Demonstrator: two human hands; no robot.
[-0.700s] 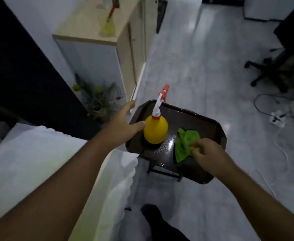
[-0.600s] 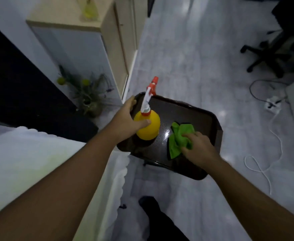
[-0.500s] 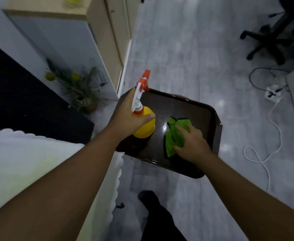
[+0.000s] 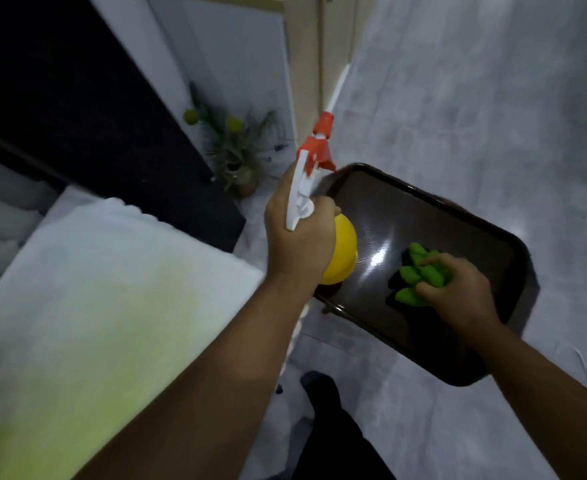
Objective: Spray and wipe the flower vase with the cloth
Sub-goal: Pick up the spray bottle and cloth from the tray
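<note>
The left hand (image 4: 297, 237) is clamped round the neck of the yellow spray bottle (image 4: 340, 252), at the near-left corner of the dark tray (image 4: 434, 209). The right hand (image 4: 458, 292) is bunched on the green cloth (image 4: 420, 271), which lies in the tray's middle. The tray seems to sit on a light stand, so a careless lift could tip it or drag the cloth off. How full the bottle is cannot be told. A vase (image 4: 242, 174) with yellow flowers stands on the floor beyond the tray's far-left corner.
</note>
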